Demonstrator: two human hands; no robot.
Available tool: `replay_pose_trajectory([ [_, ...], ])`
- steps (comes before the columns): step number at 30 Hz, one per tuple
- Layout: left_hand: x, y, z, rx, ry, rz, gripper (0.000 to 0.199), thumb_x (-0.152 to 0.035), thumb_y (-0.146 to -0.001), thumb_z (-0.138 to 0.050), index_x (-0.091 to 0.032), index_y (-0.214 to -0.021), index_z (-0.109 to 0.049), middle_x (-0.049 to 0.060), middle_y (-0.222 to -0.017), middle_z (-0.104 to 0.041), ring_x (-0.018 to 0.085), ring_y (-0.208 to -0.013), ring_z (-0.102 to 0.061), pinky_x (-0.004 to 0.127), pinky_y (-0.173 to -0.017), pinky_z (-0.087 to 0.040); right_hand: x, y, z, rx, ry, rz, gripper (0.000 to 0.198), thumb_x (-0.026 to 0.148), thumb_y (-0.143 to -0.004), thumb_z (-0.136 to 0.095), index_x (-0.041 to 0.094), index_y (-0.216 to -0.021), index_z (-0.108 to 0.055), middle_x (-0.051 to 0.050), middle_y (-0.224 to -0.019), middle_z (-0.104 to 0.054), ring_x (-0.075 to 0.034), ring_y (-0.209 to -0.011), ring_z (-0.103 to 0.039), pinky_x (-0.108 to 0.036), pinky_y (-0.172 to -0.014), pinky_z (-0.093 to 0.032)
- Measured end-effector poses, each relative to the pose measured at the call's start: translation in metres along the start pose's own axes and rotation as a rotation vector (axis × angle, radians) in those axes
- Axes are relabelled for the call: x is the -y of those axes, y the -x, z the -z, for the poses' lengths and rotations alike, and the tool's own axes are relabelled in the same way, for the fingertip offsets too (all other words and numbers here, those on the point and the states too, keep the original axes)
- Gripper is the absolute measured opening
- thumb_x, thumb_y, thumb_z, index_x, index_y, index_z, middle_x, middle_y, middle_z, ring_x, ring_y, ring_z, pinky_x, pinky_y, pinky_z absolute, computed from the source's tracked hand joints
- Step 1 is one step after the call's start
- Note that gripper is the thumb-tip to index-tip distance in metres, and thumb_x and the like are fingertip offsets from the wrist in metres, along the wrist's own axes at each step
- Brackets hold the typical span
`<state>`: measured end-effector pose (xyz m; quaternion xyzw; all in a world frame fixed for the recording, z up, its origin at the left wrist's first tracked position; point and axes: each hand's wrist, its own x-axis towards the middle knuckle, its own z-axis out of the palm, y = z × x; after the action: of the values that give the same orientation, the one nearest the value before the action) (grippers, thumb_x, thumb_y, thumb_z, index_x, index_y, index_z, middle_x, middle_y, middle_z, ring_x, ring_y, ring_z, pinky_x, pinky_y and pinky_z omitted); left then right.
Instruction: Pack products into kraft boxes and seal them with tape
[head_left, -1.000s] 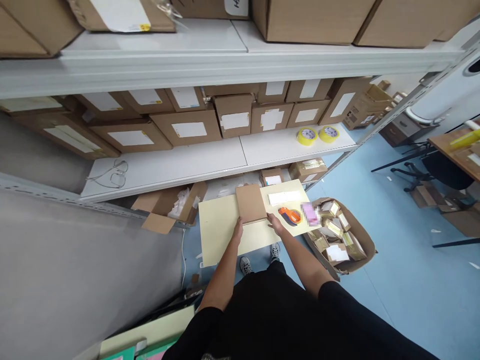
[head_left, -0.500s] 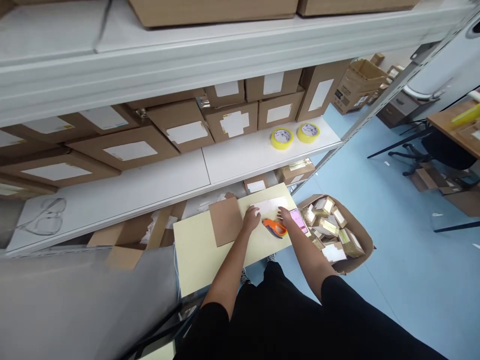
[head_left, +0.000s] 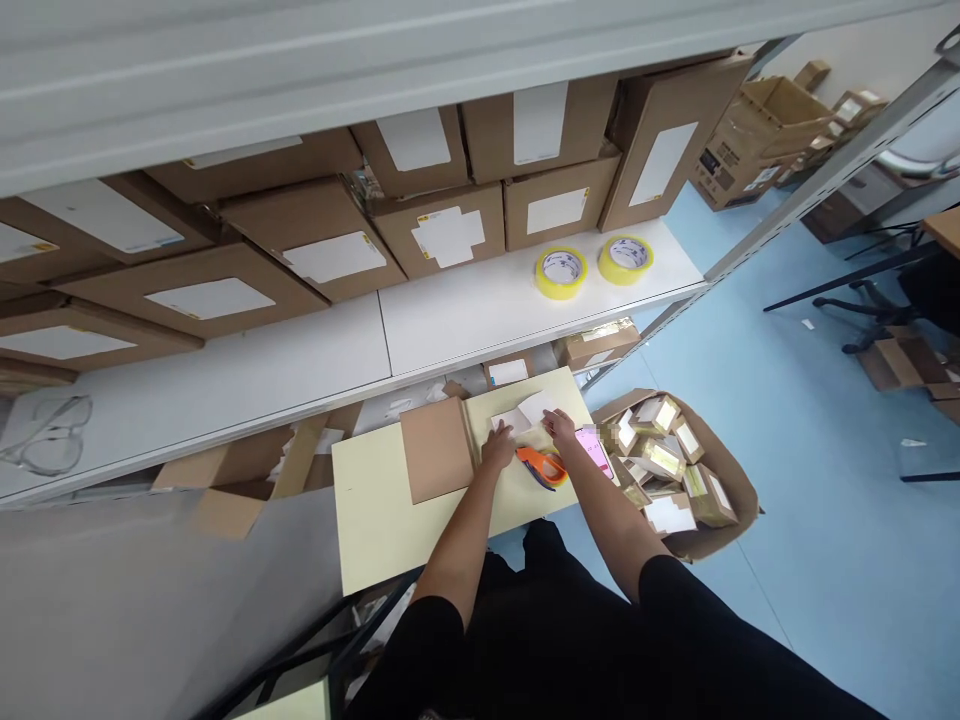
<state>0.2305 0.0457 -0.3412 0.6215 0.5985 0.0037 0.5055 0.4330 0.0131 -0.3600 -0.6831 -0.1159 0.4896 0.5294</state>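
A white paper sheet (head_left: 533, 408) lies across the yellowish tabletop (head_left: 375, 520), creased near its middle, with its right part raised. The fingers of my left hand (head_left: 498, 446) grip its left end, low at the table. With my right hand (head_left: 559, 426) I pinch the right end, fingers closed on the edge. Just below the paper, between my wrists, rests an orange tool with a round loop (head_left: 541, 466), which looks like a tape dispenser. A phone (head_left: 595, 454) with a pink screen lies beside my right wrist. Left of my left hand is a flat brown cardboard piece (head_left: 437, 450).
A carton (head_left: 739, 510) full of small taped boxes stands right of the table. Behind it, a white shelf (head_left: 457, 310) carries labelled brown boxes (head_left: 450, 235) and two yellow tape rolls (head_left: 561, 272). A metal shelf post (head_left: 817, 190) rises at the right. An open box (head_left: 232, 505) sits lower left.
The white paper lay flat and is now bent, its right end lifted by my right hand. My view has shifted a little; both hands remain at the paper.
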Motion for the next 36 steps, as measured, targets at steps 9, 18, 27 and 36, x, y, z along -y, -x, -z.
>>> replay_pose_trajectory([
  [9,-0.034,0.022,0.033,-0.176,0.193,-0.164,0.058,-0.028,-0.081,-0.072,-0.024,-0.138,-0.067,0.010,-0.152,-0.060,0.030,-0.140,-0.055,0.040,-0.118,-0.041,0.036,0.065,-0.004,0.146,0.107,0.184,0.041,0.056,-0.070,-0.082,0.025,-0.061,-0.056,0.002,-0.060,-0.063,-0.019,-0.067,-0.059,-0.031,-0.068,-0.047],
  [18,-0.050,0.038,0.081,0.092,0.251,-0.220,0.048,-0.057,-0.059,-0.089,-0.015,-0.078,-0.078,0.001,-0.072,-0.070,0.022,-0.076,-0.066,0.030,-0.070,-0.049,0.080,0.083,0.021,0.310,0.085,0.150,0.038,0.053,-0.066,-0.087,0.022,-0.078,-0.070,-0.003,-0.074,-0.072,-0.023,-0.075,-0.068,-0.034,-0.072,-0.052],
  [27,-0.064,0.041,0.086,0.090,0.343,-0.284,0.050,-0.062,-0.059,-0.086,-0.016,-0.078,-0.080,0.001,-0.071,-0.071,0.017,-0.066,-0.060,0.029,-0.065,-0.044,0.097,0.087,0.036,0.225,-0.006,0.201,0.040,0.056,-0.065,-0.085,0.022,-0.075,-0.067,-0.001,-0.078,-0.071,-0.020,-0.078,-0.064,-0.031,-0.072,-0.053],
  [36,-0.093,0.048,0.079,0.145,0.293,-0.336,0.052,-0.064,-0.060,-0.087,-0.017,-0.082,-0.084,0.005,-0.078,-0.077,0.020,-0.070,-0.063,0.030,-0.066,-0.048,0.089,0.094,0.046,0.098,-0.149,0.164,0.044,0.056,-0.062,-0.085,0.022,-0.082,-0.066,-0.002,-0.082,-0.074,-0.019,-0.077,-0.068,-0.028,-0.067,-0.053],
])
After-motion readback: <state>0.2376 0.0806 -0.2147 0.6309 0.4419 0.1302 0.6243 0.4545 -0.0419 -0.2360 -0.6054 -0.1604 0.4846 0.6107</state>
